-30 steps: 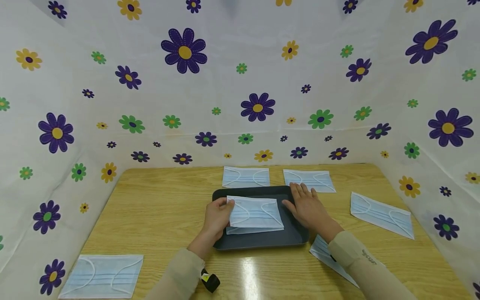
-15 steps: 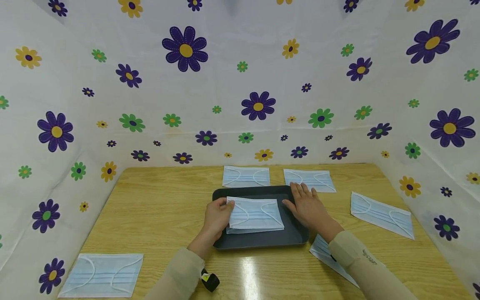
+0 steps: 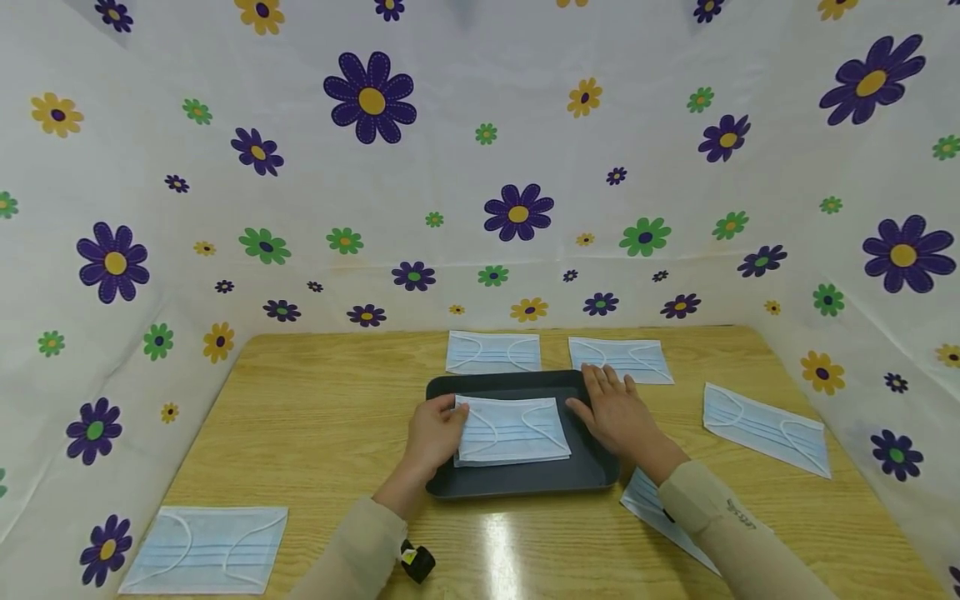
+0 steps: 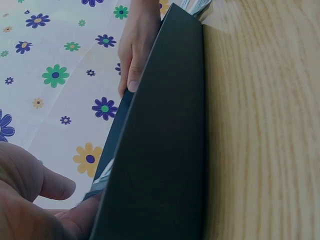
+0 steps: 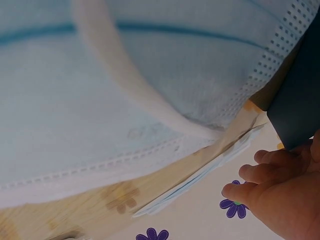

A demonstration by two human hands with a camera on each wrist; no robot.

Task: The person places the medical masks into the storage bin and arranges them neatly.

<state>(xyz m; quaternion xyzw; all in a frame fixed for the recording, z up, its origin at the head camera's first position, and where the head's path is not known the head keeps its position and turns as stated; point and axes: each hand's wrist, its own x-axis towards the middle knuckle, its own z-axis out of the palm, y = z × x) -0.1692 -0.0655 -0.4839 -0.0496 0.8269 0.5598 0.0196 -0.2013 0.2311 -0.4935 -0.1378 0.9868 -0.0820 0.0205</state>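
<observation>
Pinches the stacked masks [image 3: 517,429] by their left end inside the tray [image 3: 517,482] with the left hand [image 3: 435,435]; rests the right hand [image 3: 621,415], straight-fingered, at the far right corner. Partly covers another mask [image 3: 647,501] with the right sleeve [image 3: 718,510]; conceals the left fingertips behind the tray wall [image 4: 160,125].

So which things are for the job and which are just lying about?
For the job:
the dark grey rectangular tray, right hand at its rim
the pale-blue pleated face masks stacked in it, pinched by the left hand
probably the five matching loose masks outside it

Just there:
the yellowish wood-grain table
the white cloth backdrop printed with purple, green and yellow flowers
</observation>
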